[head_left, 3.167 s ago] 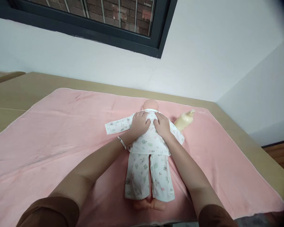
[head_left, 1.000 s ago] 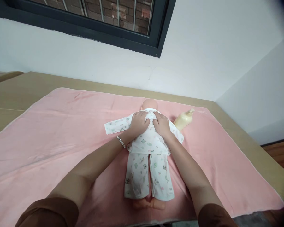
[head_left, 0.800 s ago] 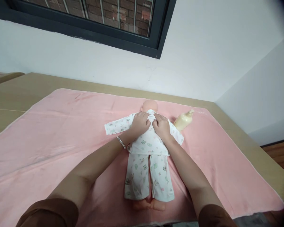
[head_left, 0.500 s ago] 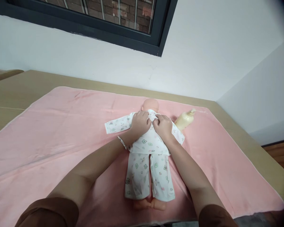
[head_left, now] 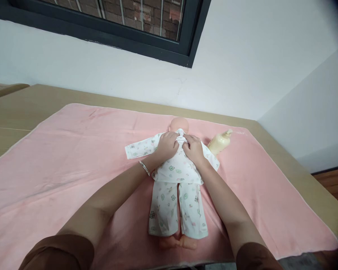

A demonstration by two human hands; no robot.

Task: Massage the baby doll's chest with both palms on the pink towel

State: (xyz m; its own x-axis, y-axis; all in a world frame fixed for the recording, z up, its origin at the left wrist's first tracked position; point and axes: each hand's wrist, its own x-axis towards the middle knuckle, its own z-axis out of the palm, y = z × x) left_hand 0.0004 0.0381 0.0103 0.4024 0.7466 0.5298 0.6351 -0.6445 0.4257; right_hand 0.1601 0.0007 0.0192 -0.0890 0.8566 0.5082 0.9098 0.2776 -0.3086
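A baby doll [head_left: 179, 123] with a bald head lies stretched out, its feet toward me. It wears a white printed shirt [head_left: 176, 168] and matching trousers [head_left: 165, 210]. Near the collar, my left hand [head_left: 166, 145] has its fingers bent and closed on the shirt cloth. My right hand [head_left: 193, 148] pinches the same cloth from the other side, a small gap away. Between them the fabric is bunched into a little ridge below the head. One sleeve [head_left: 142, 147] extends to the left; the other sleeve is partly behind my right hand.
A pale yellow pump bottle [head_left: 220, 142] lies on its side by the right sleeve. Under everything is a pink blanket [head_left: 81, 150] spread over a wooden table [head_left: 53, 95]. Behind the table rises a white wall [head_left: 124, 71] with a dark-framed window [head_left: 183, 50].
The cloth at the collar has been drawn together into a small raised peak. My right fingertips have shifted slightly toward the left and up; the doll stays in place.
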